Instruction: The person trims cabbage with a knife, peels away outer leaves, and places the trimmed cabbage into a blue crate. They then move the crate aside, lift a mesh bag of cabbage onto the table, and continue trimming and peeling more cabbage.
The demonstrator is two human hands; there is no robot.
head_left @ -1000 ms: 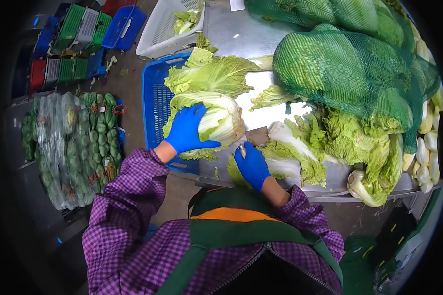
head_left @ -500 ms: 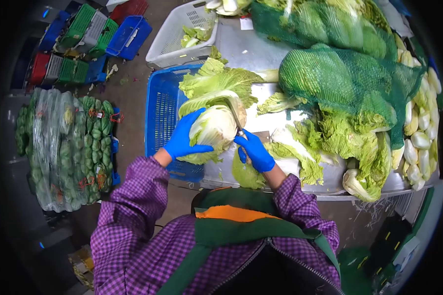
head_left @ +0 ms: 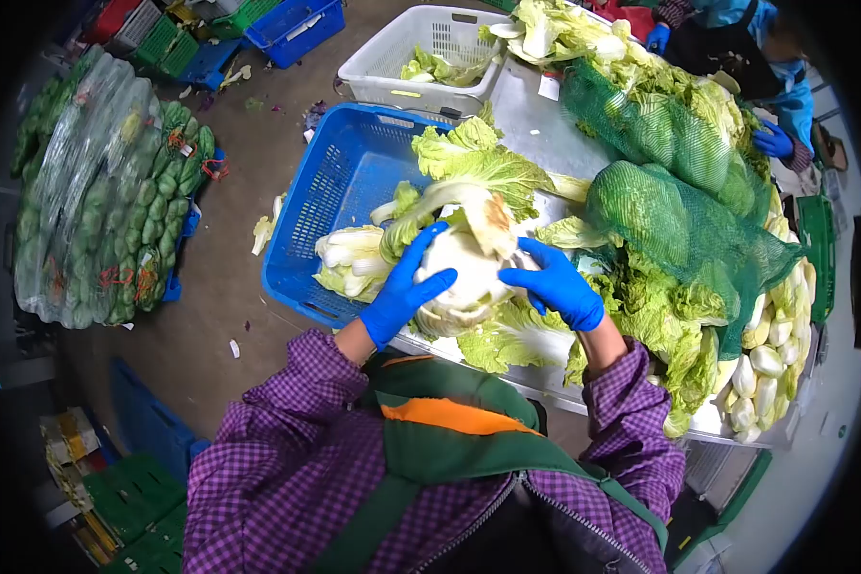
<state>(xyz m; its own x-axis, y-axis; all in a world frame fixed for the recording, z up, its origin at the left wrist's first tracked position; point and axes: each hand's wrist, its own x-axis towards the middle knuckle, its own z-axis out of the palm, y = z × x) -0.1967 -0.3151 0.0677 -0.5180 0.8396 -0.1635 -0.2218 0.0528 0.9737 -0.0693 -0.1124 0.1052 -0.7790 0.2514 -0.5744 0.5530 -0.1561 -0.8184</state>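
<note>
A pale napa cabbage is held up in front of me, its cut base turned toward my right. My left hand, in a blue glove, grips its left side with the thumb across the front. In a matching glove, my right hand is closed at the cabbage's right side around a knife; only a little grey metal shows by the fingers, the rest hidden. An outer leaf with a browned base bends away from the top of the head. Below the hands, loose leaves lie on the metal table.
A blue crate with trimmed cabbage stands left, a white crate behind it. Green net bags of cabbages and stacked pale heads fill the right. A co-worker's gloved hand is at the far right. Wrapped produce stands left.
My view has swung, bringing a co-worker into sight. The cabbage has been turned, and an outer leaf now bends away at its base. The knife blade, plain before, is mostly hidden.
</note>
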